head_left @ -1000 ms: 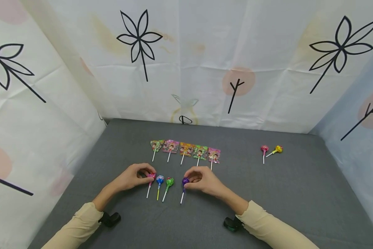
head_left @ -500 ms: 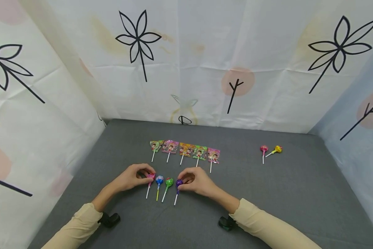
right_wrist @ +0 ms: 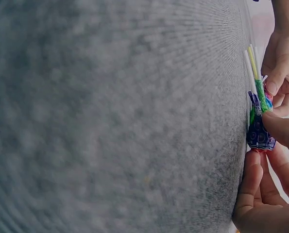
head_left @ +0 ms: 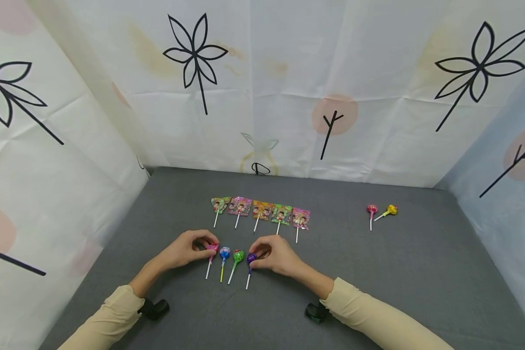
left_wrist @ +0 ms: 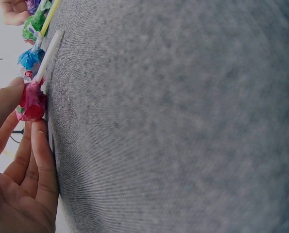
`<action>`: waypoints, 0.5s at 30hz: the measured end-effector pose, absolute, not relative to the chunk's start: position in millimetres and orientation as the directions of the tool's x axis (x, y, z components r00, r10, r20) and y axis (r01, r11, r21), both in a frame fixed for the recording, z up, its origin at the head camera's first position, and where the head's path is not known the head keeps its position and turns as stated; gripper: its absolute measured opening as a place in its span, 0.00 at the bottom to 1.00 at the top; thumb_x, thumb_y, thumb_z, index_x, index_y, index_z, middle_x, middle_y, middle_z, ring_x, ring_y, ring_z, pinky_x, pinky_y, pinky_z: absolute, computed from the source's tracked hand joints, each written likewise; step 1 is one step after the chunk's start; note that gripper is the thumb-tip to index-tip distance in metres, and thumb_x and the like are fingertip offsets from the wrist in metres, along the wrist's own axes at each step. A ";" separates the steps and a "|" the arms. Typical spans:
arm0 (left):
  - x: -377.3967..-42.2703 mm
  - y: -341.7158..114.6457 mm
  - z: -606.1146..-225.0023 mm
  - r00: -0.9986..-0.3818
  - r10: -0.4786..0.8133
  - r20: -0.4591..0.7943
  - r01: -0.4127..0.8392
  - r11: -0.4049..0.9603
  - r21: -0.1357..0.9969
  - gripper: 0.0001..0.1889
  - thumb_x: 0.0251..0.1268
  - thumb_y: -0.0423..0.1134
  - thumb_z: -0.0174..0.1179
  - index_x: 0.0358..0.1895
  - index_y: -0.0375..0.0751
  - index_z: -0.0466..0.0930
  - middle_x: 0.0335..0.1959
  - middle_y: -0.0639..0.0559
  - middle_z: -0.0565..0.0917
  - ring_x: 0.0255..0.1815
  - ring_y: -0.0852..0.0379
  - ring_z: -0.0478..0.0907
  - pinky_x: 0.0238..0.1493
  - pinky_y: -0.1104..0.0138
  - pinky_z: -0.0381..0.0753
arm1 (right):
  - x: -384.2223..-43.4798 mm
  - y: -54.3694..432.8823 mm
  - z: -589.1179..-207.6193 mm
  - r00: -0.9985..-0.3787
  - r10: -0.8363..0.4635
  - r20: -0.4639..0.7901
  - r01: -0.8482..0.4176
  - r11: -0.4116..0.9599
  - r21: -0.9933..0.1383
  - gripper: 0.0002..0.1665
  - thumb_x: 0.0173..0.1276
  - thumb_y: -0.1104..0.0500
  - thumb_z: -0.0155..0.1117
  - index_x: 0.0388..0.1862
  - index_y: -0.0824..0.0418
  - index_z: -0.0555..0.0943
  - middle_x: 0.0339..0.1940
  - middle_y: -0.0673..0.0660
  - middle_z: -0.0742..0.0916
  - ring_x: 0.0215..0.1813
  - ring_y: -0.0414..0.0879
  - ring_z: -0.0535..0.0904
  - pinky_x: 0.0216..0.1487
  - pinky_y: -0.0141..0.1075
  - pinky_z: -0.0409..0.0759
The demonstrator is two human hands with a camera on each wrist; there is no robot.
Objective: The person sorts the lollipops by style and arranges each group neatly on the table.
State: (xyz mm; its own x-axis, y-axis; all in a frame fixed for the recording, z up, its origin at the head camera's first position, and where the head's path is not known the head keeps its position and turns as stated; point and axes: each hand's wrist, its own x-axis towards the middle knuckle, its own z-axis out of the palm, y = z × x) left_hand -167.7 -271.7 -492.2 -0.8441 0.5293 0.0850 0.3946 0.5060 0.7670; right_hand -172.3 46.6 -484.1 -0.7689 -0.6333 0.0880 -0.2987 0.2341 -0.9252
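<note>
On the grey table, my left hand (head_left: 191, 249) pinches the head of a pink lollipop (left_wrist: 32, 104) between thumb and fingers. My right hand (head_left: 274, 255) grips a purple lollipop (right_wrist: 261, 131) by its wrapped head, its white stick pointing toward me. Between the two hands lie a blue lollipop (head_left: 225, 253) with a yellow stick and a green lollipop (head_left: 238, 256) with a white stick. These lollipops form a side-by-side row, sticks toward me. The purple head sits close to the green one.
Behind the hands, several flat-wrapped lollipops (head_left: 261, 210) lie in a row. Farther right are a pink-red lollipop (head_left: 372, 209) and a yellow lollipop (head_left: 391, 209). A patterned white cloth (head_left: 284, 58) rises behind the grey table (head_left: 398, 272).
My right hand has slid the purple lollipop left, closer to the green one, and then stayed nearly still. The left hand has kept its place on the pink lollipop.
</note>
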 end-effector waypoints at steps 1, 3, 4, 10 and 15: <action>-167.9 -271.6 -492.6 -0.844 0.529 0.086 0.395 0.506 0.767 0.09 0.69 0.40 0.69 0.49 0.47 0.85 0.43 0.57 0.84 0.40 0.58 0.80 0.35 0.66 0.79 | -172.2 46.7 -484.0 -0.768 -0.635 0.085 -0.298 0.235 -0.925 0.13 0.57 0.69 0.80 0.40 0.67 0.87 0.37 0.57 0.88 0.40 0.52 0.84 0.39 0.33 0.80; -167.9 -271.7 -492.9 -0.841 0.534 0.092 0.402 0.501 0.767 0.09 0.69 0.39 0.69 0.49 0.46 0.85 0.43 0.57 0.84 0.40 0.58 0.80 0.35 0.66 0.79 | -172.0 46.8 -483.4 -0.766 -0.638 0.077 -0.293 0.239 -0.926 0.13 0.57 0.69 0.80 0.40 0.67 0.86 0.38 0.57 0.88 0.40 0.53 0.84 0.39 0.33 0.80; -167.9 -271.8 -493.0 -0.840 0.534 0.092 0.402 0.501 0.766 0.09 0.69 0.39 0.69 0.49 0.46 0.85 0.43 0.57 0.84 0.40 0.58 0.80 0.35 0.66 0.79 | -171.8 46.8 -483.0 -0.766 -0.638 0.071 -0.288 0.242 -0.927 0.13 0.57 0.69 0.80 0.40 0.67 0.86 0.38 0.57 0.87 0.41 0.54 0.84 0.39 0.33 0.80; -166.7 -270.8 -490.1 -0.841 0.533 0.096 0.403 0.497 0.768 0.08 0.69 0.37 0.68 0.49 0.45 0.85 0.43 0.55 0.84 0.40 0.58 0.80 0.35 0.66 0.79 | -171.2 48.2 -479.4 -0.778 -0.627 0.031 -0.256 0.272 -0.928 0.15 0.56 0.68 0.81 0.41 0.67 0.86 0.37 0.56 0.87 0.41 0.54 0.83 0.39 0.32 0.80; -166.4 -269.9 -488.6 -0.844 0.531 0.079 0.386 0.498 0.776 0.09 0.70 0.37 0.68 0.49 0.45 0.85 0.44 0.53 0.84 0.41 0.55 0.80 0.36 0.66 0.79 | -172.7 52.8 -476.6 -0.780 -0.625 0.032 -0.242 0.254 -0.936 0.16 0.56 0.68 0.81 0.43 0.68 0.85 0.40 0.59 0.87 0.43 0.56 0.83 0.43 0.35 0.81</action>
State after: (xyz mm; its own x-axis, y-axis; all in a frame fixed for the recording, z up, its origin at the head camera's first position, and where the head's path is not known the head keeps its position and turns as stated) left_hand -166.4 -269.9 -488.6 -0.8436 0.5312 0.0785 0.3860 0.4982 0.7764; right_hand -172.7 52.8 -476.6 -0.7801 -0.6248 0.0321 -0.2419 0.2540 -0.9365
